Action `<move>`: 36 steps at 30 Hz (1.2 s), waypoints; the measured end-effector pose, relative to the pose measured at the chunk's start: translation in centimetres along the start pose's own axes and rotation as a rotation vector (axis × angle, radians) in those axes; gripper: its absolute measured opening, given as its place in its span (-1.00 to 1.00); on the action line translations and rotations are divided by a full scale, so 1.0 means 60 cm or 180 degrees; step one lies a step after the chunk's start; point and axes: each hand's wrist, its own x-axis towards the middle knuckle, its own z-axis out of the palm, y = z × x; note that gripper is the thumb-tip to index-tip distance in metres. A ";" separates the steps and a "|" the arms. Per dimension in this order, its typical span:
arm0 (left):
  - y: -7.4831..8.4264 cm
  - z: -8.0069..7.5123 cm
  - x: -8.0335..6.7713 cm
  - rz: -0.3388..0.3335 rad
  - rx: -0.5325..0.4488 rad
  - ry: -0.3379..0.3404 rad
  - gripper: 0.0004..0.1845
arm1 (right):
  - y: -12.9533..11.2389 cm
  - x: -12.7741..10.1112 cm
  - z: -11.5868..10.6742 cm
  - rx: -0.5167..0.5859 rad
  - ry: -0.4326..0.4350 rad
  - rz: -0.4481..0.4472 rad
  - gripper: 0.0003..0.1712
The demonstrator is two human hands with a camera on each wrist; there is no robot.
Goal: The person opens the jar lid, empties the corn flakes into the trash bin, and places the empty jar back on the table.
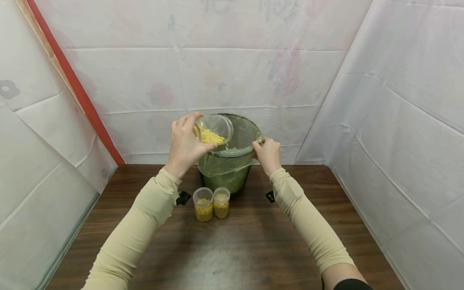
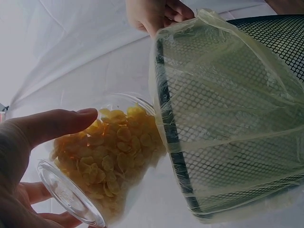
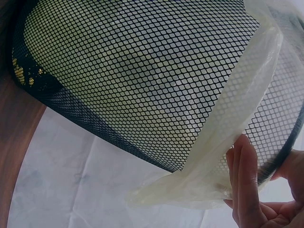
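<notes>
White sheets (image 1: 224, 76) walled in a dark wooden surface (image 1: 253, 249). At the left, the left hand (image 1: 185, 145) gripped a clear jar (image 1: 214, 129) of yellow flakes, fingers (image 2: 50, 124) curled round it, tipped with its mouth over the rim of the mesh bin (image 1: 232, 161). Two more jars (image 1: 212, 203), each part-filled with flakes, stood just before the bin. A thin plastic liner (image 2: 228, 95) was folded over the bin's rim. At the right, the right hand (image 1: 268, 155) pinched that liner at the rim, its fingers (image 3: 244, 185) pressed together.
</notes>
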 end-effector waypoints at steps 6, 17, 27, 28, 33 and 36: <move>0.001 0.000 0.001 -0.0026 -0.0035 -0.0034 -0.05 | -0.002 0.000 -0.002 -0.0006 -0.0023 0.0015 -0.72; -0.003 0.001 0.000 0.0032 -0.0030 -0.0057 -0.07 | -0.001 0.000 -0.002 -0.0042 0.0002 -0.0009 -0.72; -0.006 0.003 0.001 0.0185 -0.0002 -0.0004 -0.08 | -0.002 0.000 -0.002 -0.0080 0.0008 -0.0030 -0.69; -0.006 0.003 0.001 0.0194 -0.0002 -0.0003 -0.08 | -0.002 0.000 -0.002 -0.0083 0.0006 -0.0028 -0.69; -0.007 0.003 0.001 0.0240 -0.0017 0.0009 -0.07 | -0.001 0.002 0.000 -0.0065 -0.0019 -0.0009 -0.69; -0.007 0.003 0.001 0.0258 -0.0026 0.0014 -0.07 | -0.001 0.002 0.000 -0.0055 -0.0002 -0.0010 -0.69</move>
